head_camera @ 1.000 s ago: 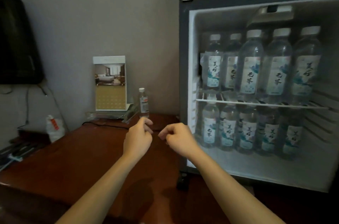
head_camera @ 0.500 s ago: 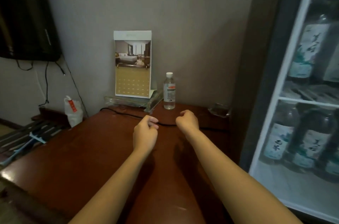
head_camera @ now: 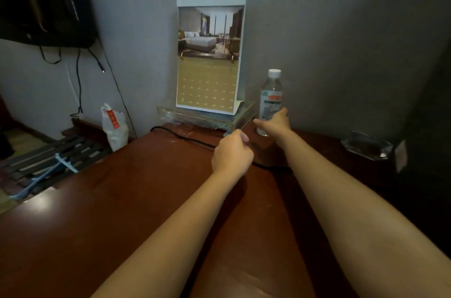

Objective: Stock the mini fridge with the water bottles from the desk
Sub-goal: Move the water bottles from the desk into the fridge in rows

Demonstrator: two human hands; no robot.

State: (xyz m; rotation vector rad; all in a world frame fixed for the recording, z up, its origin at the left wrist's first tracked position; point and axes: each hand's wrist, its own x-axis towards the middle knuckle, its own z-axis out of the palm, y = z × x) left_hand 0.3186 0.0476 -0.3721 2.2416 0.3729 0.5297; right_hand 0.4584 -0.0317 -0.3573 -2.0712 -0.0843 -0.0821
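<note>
The clear water bottle [head_camera: 270, 100] stood upright at the bench [head_camera: 97, 200] back; the right hand [head_camera: 274, 123], previously fisted, had opened around its base; the left hand [head_camera: 231, 155] stayed loosely clenched

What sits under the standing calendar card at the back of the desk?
The calendar card stands on a clear acrylic base on the desk. A black cable runs in front. What lies behind the card is hidden.
</note>
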